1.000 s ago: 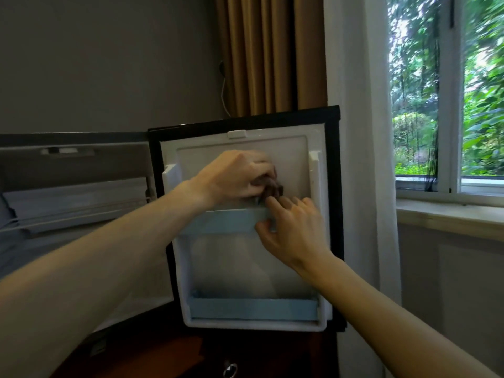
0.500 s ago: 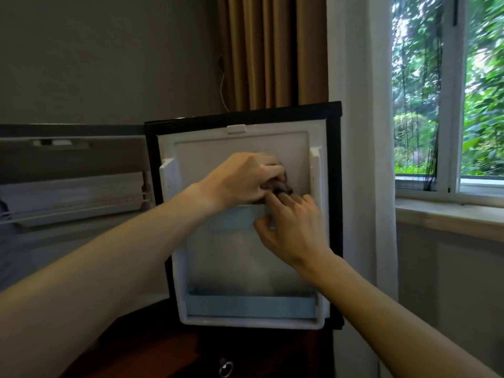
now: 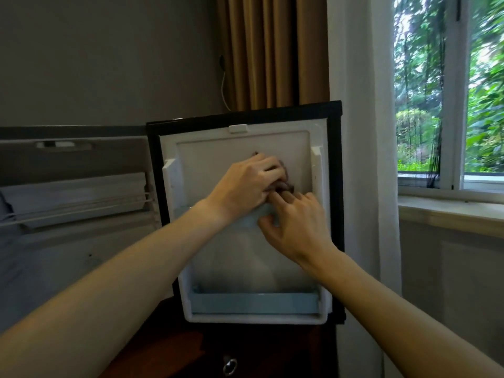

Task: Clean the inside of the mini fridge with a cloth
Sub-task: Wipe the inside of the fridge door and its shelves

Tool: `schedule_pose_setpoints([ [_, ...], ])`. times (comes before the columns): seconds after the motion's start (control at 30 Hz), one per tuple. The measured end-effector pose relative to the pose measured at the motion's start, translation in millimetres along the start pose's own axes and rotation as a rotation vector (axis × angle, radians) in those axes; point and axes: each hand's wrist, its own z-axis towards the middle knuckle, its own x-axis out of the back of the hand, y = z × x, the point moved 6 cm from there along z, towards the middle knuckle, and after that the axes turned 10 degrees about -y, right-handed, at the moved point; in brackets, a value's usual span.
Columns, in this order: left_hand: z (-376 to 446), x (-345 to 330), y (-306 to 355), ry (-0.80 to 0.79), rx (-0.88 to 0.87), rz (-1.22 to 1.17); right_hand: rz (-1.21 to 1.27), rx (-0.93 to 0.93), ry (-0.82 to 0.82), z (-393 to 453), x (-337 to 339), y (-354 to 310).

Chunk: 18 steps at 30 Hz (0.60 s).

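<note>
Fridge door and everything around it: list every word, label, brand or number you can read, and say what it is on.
None can be read. The white inner panel of the fridge door is blank, the blue door shelf carries no print, and the fridge interior shows no legible label.

Daylight enters through the window at right — foliage there is bright and smeared by motion blur. The room is dim and soft (wide-angle bending at the edges), the wall shadowed.

The door liner is looking like smooth white plastic, the rails like pale blue plastic. The cloth is showing dark, soft fabric. The cabinet is glossy wood.
</note>
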Motion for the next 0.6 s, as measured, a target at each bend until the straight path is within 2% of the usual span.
schedule_pose_setpoints([
  [0.17, 7.1, 11.2, -7.5, -0.019, 0.008, -0.03, -0.007, -0.008, -0.016, 1.1, -0.5, -1.3],
  [0.33, 36.8, 40.0, -27.3, 0.133, 0.119, 0.014, 0.002, -0.035, 0.05, -1.6, 3.3, -4.2],
  [0.47, 26.1, 31.3, -21.4, 0.153, 0.116, -0.01, 0.011, -0.024, 0.058, -1.0, 3.2, -2.6],
  [0.6, -5.1, 2.3, -11.0, 0.092, 0.087, -0.07, 0.006, 0.019, 0.024, 1.1, -0.5, 0.2],
])
